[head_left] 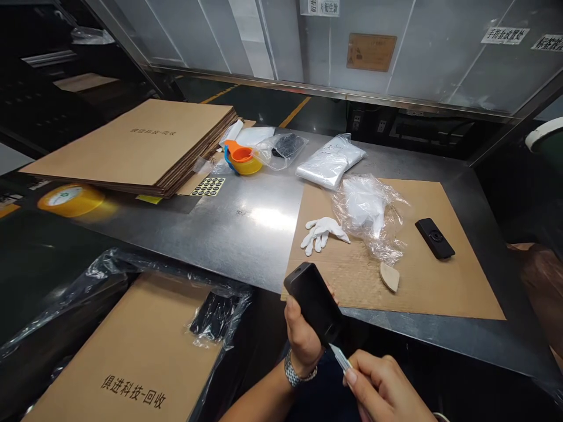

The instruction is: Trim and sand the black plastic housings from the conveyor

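Observation:
My left hand (303, 337) is closed around a black rectangular plastic part (314, 299), held tilted just off the table's front edge. In my right hand (387, 387) is a utility knife (341, 357), gripped between thumb and fingers. Its blade tip points at the lower end of the black part and appears to touch it or lie very close. Beyond my hands, on a cardboard sheet (431, 293), lie a white glove (325, 232), a small beige pad (389, 277) and a second black part (434, 237) with a round recess.
Crumpled clear plastic bags (367, 205) lie on the cardboard. Behind are a white plastic packet (332, 159), a yellow tape roll with orange core (244, 159) and stacked cardboard sheets (132, 140). A plastic-lined box with cardboard (132, 346) stands lower left. The metal table's (246, 234) front edge is close.

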Tool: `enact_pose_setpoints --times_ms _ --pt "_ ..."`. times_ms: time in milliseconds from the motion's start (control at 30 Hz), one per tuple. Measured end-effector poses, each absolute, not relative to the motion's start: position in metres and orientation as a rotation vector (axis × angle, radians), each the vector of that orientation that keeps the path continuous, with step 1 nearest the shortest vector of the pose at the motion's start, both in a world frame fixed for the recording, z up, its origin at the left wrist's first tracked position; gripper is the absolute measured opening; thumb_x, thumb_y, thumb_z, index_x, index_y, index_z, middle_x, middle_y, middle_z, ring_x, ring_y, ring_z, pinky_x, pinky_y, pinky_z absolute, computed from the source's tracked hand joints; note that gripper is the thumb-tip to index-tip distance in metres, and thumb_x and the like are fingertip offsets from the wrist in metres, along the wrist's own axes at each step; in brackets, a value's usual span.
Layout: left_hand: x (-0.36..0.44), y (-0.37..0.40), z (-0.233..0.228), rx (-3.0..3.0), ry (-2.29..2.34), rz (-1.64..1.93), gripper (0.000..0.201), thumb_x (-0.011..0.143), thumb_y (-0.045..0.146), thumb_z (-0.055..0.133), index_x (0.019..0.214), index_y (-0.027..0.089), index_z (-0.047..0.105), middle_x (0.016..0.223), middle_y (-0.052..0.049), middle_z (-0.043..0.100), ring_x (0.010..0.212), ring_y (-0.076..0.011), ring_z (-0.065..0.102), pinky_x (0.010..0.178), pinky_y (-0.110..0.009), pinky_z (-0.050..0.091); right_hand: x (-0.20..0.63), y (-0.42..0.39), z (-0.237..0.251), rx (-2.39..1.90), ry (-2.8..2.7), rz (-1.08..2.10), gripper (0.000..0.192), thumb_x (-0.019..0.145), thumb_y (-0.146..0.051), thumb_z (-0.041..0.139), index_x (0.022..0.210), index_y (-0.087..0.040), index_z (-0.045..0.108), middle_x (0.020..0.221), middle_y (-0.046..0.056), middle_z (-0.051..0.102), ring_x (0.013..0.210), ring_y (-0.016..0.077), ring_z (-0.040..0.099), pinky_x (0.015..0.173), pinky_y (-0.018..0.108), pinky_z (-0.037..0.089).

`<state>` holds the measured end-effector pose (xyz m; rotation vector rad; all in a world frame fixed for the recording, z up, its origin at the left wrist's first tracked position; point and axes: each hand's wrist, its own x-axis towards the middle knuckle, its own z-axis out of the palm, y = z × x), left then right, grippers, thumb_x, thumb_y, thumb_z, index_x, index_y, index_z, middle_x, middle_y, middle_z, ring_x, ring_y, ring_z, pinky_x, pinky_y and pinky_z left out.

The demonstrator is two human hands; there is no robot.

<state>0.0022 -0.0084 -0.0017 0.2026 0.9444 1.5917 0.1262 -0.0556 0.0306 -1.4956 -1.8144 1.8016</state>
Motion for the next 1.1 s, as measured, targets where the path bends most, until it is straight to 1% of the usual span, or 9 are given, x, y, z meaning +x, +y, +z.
enact_pose_setpoints --times_ms 67,100,167,233,267,333,433,567,1100 --pt "0.004 -0.006 0.001 0.201 0.870 1.650 0.048 0.074 0.060 0.047 0.089 0.018 0.064 0.071 -0.004 0.063 0.059 -0.0157 0.057 0.053 -0.026 0.047 0.127 -0.058 0.028 -1.476 -1.854 1.691 0.034 0.093 -0.038 0.032 0.071 -0.018 0.049 0.042 -0.007 0.043 0.037 0.0066 0.042 0.039 0.016 0.028" --pt "0.004 -0.005 0.002 0.197 0.837 1.679 0.047 0.075 0.060 0.046 0.087 0.019 0.065 0.070 -0.003 0.062 0.058 -0.0154 0.057 0.052 -0.026 0.047 0.128 -0.060 0.027 -1.468 -1.912 1.559 0.031 0.093 -0.035 0.033 0.075 -0.018 0.052 0.045 -0.006 0.047 0.040 0.0073 0.045 0.040 0.017 0.030" --pt "0.005 -0.003 0.005 0.185 0.810 1.730 0.047 0.075 0.061 0.045 0.083 0.019 0.066 0.068 -0.003 0.061 0.058 -0.0148 0.056 0.052 -0.025 0.046 0.130 -0.064 0.024 -1.431 -2.061 1.148 0.023 0.091 -0.026 0.037 0.087 -0.017 0.058 0.057 -0.002 0.056 0.047 0.0092 0.051 0.044 0.018 0.036" --pt "0.005 -0.002 0.008 0.181 0.818 1.791 0.047 0.075 0.061 0.045 0.089 0.022 0.065 0.067 -0.002 0.060 0.057 -0.0146 0.055 0.053 -0.025 0.046 0.131 -0.067 0.021 -1.339 -2.199 0.674 0.023 0.088 -0.015 0.041 0.104 -0.014 0.058 0.065 0.001 0.060 0.052 0.0103 0.055 0.049 0.020 0.039" --pt "0.005 -0.001 0.009 0.181 0.825 1.819 0.046 0.075 0.061 0.046 0.095 0.024 0.064 0.067 -0.001 0.060 0.057 -0.0147 0.054 0.053 -0.025 0.046 0.131 -0.068 0.019 -1.288 -2.254 0.465 0.027 0.086 -0.011 0.043 0.109 -0.012 0.056 0.064 0.001 0.059 0.051 0.0101 0.054 0.049 0.021 0.039" --pt "0.005 -0.001 0.010 0.187 0.838 1.865 0.046 0.075 0.060 0.045 0.105 0.028 0.060 0.067 -0.001 0.060 0.057 -0.0149 0.054 0.054 -0.025 0.046 0.130 -0.070 0.017 -1.217 -2.341 0.122 0.031 0.083 -0.006 0.046 0.112 -0.007 0.057 0.057 -0.002 0.054 0.044 0.0088 0.050 0.045 0.022 0.035" --pt "0.003 -0.001 0.011 0.195 0.866 1.905 0.045 0.076 0.059 0.043 0.109 0.032 0.059 0.067 0.000 0.060 0.058 -0.0150 0.053 0.056 -0.026 0.046 0.127 -0.071 0.018 -1.182 -2.427 -0.154 0.029 0.082 -0.005 0.049 0.108 -0.005 0.061 0.050 -0.004 0.049 0.039 0.0071 0.045 0.042 0.024 0.031" --pt "0.001 -0.001 0.010 0.205 0.890 1.941 0.046 0.076 0.059 0.043 0.111 0.033 0.057 0.067 0.000 0.060 0.059 -0.0156 0.052 0.056 -0.027 0.046 0.124 -0.071 0.019 -1.160 -2.452 -0.237 0.028 0.082 -0.002 0.047 0.106 -0.002 0.062 0.050 -0.004 0.048 0.039 0.0061 0.045 0.042 0.024 0.031" --pt "0.001 -0.004 0.009 0.315 0.943 1.986 0.045 0.073 0.060 0.047 0.111 0.036 0.057 0.068 0.001 0.059 0.060 -0.0162 0.050 0.058 -0.028 0.045 0.120 -0.074 0.012 -1.200 -2.426 -0.213 0.028 0.084 0.000 0.044 0.101 -0.005 0.065 0.049 -0.004 0.048 0.039 0.0049 0.046 0.041 0.022 0.031"
